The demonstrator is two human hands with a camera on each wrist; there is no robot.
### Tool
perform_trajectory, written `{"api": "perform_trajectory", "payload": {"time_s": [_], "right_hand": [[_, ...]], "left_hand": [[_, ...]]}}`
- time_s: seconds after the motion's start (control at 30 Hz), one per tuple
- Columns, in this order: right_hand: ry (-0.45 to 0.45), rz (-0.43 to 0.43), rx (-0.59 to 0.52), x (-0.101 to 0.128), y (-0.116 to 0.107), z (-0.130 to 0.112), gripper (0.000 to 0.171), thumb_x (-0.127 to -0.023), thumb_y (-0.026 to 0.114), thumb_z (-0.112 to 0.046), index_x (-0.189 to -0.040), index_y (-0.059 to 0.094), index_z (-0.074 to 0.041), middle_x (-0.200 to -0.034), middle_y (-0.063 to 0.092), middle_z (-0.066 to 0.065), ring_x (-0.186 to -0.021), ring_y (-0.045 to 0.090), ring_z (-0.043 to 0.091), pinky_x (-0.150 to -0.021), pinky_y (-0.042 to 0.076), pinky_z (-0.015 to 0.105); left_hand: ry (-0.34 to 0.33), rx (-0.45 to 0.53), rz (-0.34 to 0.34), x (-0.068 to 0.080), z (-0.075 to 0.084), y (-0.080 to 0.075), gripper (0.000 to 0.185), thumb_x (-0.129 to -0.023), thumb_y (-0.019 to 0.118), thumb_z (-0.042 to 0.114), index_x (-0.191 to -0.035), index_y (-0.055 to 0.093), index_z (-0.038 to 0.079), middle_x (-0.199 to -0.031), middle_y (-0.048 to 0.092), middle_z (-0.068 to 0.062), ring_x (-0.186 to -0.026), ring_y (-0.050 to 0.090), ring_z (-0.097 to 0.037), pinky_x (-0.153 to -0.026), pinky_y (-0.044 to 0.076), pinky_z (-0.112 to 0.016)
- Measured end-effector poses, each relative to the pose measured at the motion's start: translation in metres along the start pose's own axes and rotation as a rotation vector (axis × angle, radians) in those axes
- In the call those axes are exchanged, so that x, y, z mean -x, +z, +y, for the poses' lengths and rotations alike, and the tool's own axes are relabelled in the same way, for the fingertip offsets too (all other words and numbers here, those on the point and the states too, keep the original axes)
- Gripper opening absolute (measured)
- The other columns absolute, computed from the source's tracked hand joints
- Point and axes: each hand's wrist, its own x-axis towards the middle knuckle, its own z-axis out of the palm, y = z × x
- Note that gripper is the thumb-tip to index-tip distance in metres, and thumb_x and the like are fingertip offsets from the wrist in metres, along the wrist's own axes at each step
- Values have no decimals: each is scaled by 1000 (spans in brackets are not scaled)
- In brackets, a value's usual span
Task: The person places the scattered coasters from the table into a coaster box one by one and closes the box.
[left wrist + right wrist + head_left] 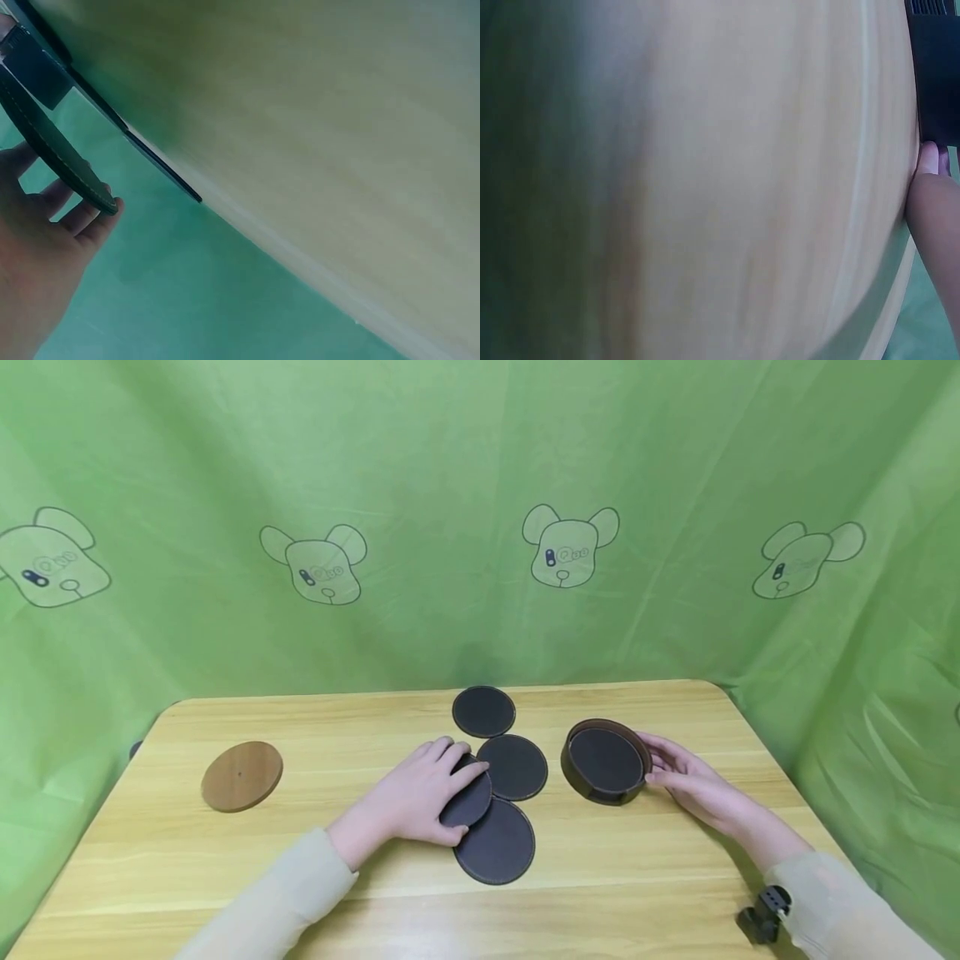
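Observation:
My left hand (420, 789) grips a round black coaster (467, 800) by its edges, with the thumb near and the fingers across the far side. In the left wrist view this coaster (60, 154) is tilted and raised off the table. Beneath and beside it lie three more black coasters: a far one (483, 712), a middle one (517, 767) and a near one (498, 847). My right hand (693, 785) holds the right side of a round dark brown coaster holder (588, 792), which has a black coaster (606, 760) inside. The right wrist view shows only part of the holder (939, 82).
A round wooden disc (242, 777) lies at the left of the light wood table (360, 893). Green cloth (450, 627) with printed animal heads hangs behind and at both sides. A small black device (765, 914) sits at the right wrist.

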Motion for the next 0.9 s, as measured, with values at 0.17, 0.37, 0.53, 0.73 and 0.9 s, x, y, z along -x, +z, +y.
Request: {"api": "perform_trajectory", "payload": {"time_s": [0.17,0.37,0.53,0.73,0.9], "right_hand": [[3,-4,-2,0,1,-1,59,-105,51,6,-159,37,-11,-145,57,-12,-128,59,-2,-104,49,14],[-3,-6,-8,0,1,-1,59,-105,51,7,-159,37,-9,-145,57,-12,-129,59,-2,-104,49,14],[1,-7,-5,0,1,-1,59,-105,51,7,-159,38,-11,-145,57,-11,-129,58,-1,-104,49,14],[-9,-10,-10,0,1,-2,57,-105,50,7,-156,42,-16,-145,57,-11,-129,58,-1,-104,48,13],[-29,-30,-32,-1,1,-2,57,-105,49,9,-154,45,-19,-145,58,-10,-130,59,1,-104,49,14]], "left_hand": [[22,-10,-14,-10,3,0,87,-80,73,60,-154,52,19,-146,54,-11,-128,51,-27,-116,45,-44],[49,-9,-42,-23,11,0,86,-81,72,60,-155,51,21,-150,52,-11,-134,50,-28,-119,43,-43],[71,-26,-60,-35,18,1,87,-82,71,62,-156,50,22,-150,51,-8,-134,48,-27,-121,40,-42],[103,-52,-49,-51,27,3,87,-82,70,64,-156,50,23,-150,52,-7,-134,49,-28,-119,42,-43],[128,-58,-41,-65,35,2,86,-83,70,64,-155,51,22,-150,52,-7,-137,48,-27,-116,43,-43]]}}
